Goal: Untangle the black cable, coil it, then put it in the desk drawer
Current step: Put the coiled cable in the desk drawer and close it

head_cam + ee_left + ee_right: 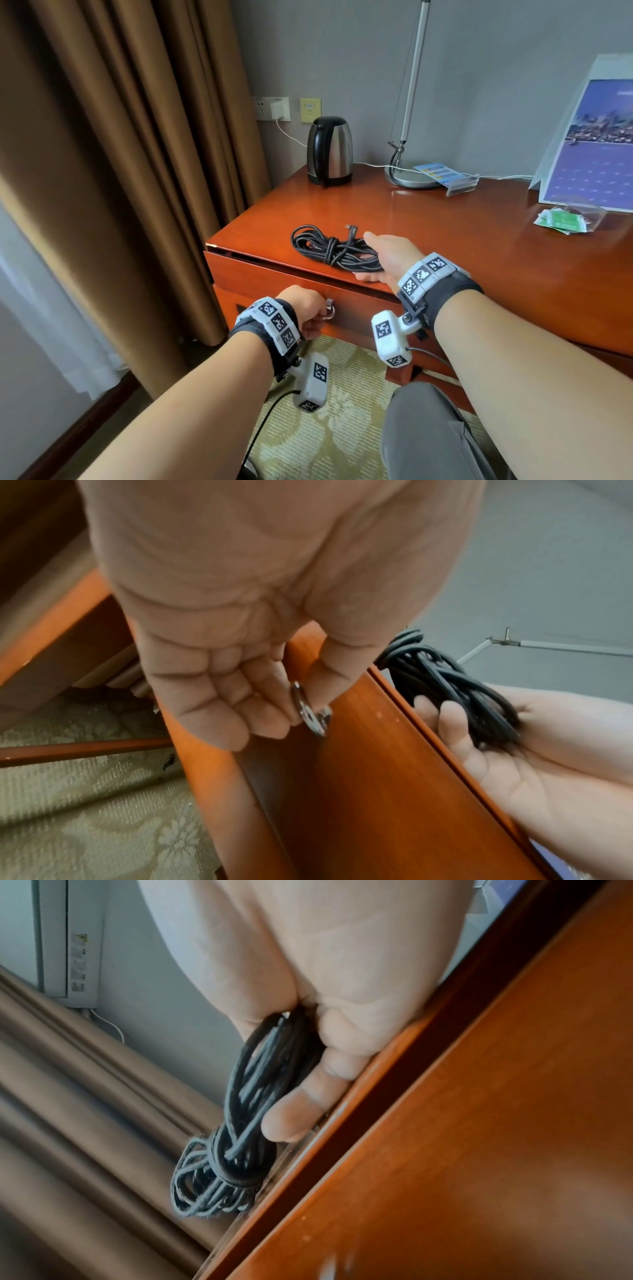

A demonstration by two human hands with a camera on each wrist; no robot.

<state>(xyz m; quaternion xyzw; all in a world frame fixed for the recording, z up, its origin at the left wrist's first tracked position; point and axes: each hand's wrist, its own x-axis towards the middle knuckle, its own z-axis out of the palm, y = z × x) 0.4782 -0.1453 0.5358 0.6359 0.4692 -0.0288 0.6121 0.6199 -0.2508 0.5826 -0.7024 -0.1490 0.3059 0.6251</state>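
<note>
The black cable (334, 248), a braided cord wound into a coil and cinched round its middle with its own wraps, lies on the glossy reddish wood desk (445, 246) at the near left corner, its angled plugs poking out toward the far side. The right hand (387, 257) grips the coil's right end; the right wrist view shows the fingers (308, 1096) curled under the strands against the desk edge. Below, the left hand (305, 308) pinches the small metal ring pull (328, 312) of the drawer (342, 318); the left wrist view shows thumb and curled fingers closed on that ring (310, 712). The drawer front sits flush, so its inside is hidden. Farther back stand a steel-and-black electric kettle (329, 150) and a lamp's round metal base (411, 176).
</note>
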